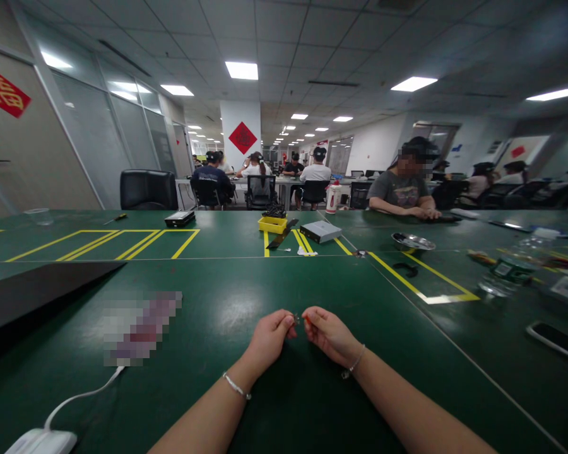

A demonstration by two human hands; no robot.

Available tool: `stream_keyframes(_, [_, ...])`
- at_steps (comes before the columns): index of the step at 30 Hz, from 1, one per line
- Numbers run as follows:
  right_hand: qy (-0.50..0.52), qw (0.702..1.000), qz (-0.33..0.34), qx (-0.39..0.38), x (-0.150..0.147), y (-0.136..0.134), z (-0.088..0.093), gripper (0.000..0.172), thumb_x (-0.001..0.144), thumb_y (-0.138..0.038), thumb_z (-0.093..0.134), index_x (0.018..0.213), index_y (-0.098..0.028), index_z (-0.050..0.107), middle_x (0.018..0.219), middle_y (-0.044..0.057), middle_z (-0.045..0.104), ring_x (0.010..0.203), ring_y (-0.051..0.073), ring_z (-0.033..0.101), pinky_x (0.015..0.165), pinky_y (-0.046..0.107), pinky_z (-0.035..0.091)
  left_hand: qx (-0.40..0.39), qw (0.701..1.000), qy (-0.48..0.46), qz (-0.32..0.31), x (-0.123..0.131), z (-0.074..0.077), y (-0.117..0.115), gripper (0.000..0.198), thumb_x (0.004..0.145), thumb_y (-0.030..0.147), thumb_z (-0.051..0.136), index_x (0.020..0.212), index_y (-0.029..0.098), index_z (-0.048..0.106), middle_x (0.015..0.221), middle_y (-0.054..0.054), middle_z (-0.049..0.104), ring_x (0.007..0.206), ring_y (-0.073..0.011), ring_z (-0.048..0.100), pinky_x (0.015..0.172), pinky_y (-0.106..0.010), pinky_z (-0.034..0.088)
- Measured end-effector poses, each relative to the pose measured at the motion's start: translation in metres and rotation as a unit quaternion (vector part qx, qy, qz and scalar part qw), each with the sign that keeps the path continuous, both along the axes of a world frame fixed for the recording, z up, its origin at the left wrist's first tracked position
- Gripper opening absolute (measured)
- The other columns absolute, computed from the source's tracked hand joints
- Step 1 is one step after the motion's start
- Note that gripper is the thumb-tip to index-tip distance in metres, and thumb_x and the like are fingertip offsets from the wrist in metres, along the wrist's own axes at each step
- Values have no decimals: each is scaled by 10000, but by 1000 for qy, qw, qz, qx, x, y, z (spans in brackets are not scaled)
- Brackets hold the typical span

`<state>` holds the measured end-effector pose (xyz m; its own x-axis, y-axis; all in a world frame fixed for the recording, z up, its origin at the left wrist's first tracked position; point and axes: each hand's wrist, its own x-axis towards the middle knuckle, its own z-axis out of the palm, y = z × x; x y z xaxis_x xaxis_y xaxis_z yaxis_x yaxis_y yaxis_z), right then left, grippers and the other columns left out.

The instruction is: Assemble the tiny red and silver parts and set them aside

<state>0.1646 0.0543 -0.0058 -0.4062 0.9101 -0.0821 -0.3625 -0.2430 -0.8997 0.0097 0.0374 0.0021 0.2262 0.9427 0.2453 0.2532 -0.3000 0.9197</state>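
Both my forearms rest on the green table mat (227, 296), each wrist with a thin bracelet. My left hand (269, 337) and my right hand (329, 334) meet in front of me, fingers curled in a pinch. Between the fingertips sits a tiny dark metal part (297, 319), too small to name. Both hands seem to touch it.
A white charger with its cable (42, 438) lies at the near left, a dark flat panel (33, 290) further left. A yellow tray (272, 224), a grey box (320, 231) and a metal dish (413, 241) stand further back. A phone (556, 340) lies at the right. Other people sit at the tables behind.
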Motion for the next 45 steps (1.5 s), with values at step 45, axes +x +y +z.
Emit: stream_keyframes(45, [21,999,21,-19,4,-1,2,190,614,-188,611,784,-148,537,741,20,585,610,75,527,626,244,398,-43,990,-131,-12,-1,-8,8,133,660,164,509,791,147,528,763,-29,585,702,-120,525,670,-246,398])
